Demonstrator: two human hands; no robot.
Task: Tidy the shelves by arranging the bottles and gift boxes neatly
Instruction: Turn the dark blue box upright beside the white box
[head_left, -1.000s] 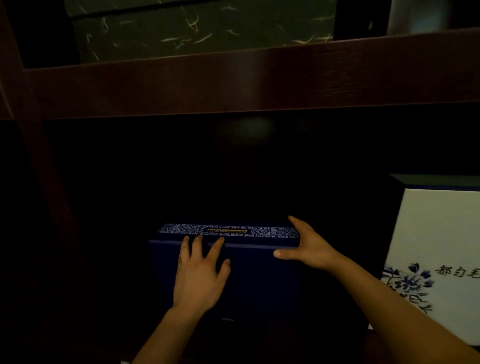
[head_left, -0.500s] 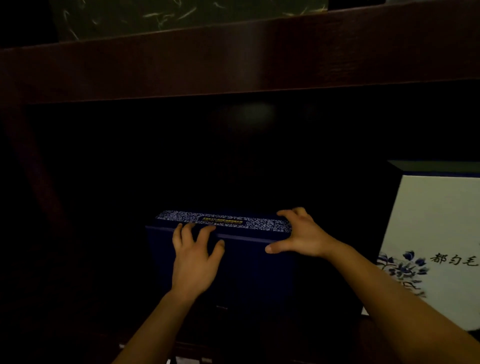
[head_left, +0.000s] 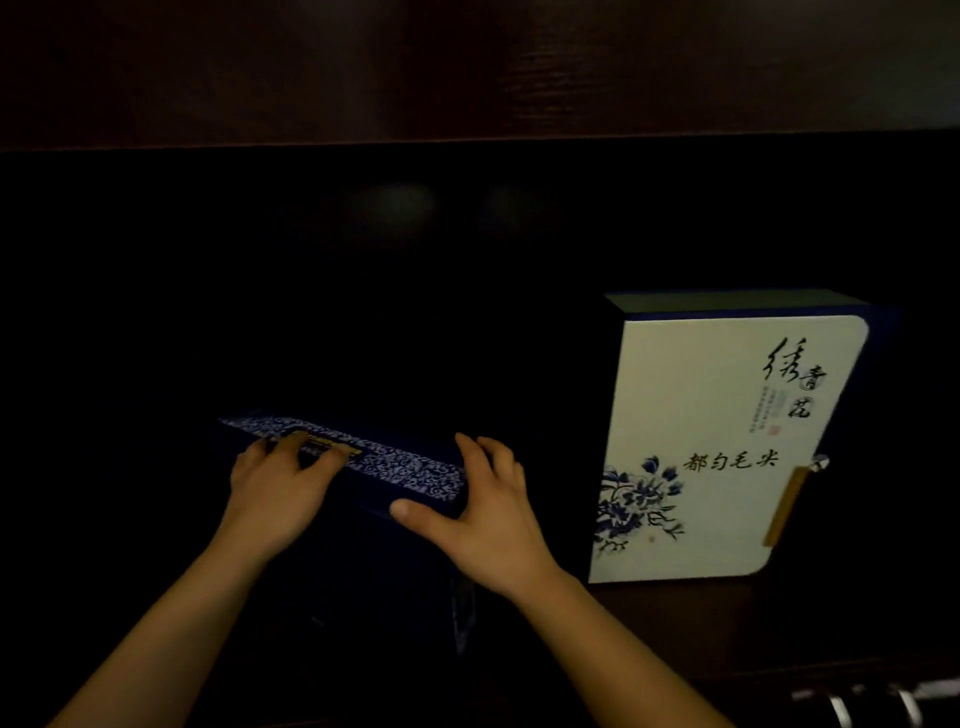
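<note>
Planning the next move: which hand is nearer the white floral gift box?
Right. The right hand grips the dark blue box's right end, beside the white floral gift box; the left hand is farther left.

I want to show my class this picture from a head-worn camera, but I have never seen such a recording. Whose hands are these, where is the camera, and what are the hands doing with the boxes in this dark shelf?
There is no machine here: a person wears a wide-angle camera on the head, so you look forward and down along their own bare arms into a dark wooden shelf. The left hand lies over the patterned top of a dark blue gift box. The right hand grips that box's right end, with the thumb in front and the fingers over the top. The box sits at a slant. To its right, apart from it, a white gift box with blue flowers and calligraphy stands upright, facing us. The shelf is too dark to show anything else in it.
</note>
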